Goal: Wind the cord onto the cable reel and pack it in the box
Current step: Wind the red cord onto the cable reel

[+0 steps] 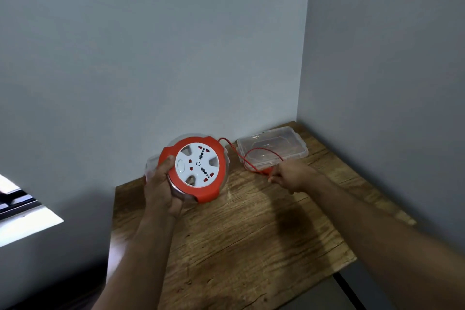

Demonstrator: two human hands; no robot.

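My left hand [161,185] holds a round cable reel [197,168], tilted up above the table. The reel has an orange rim, a white socket face and a clear back shell. A thin red cord [241,156] runs from the reel's top right, loops over the front of a clear plastic box [273,150], and ends at my right hand [292,175]. That hand is closed on the cord's end, where an orange plug [267,170] partly shows. The box sits at the table's far right corner; its lid looks closed.
The wooden table [239,234] stands in a corner between two grey walls. Its left and near-right edges drop off to the floor. A bright window sill shows at the far left.
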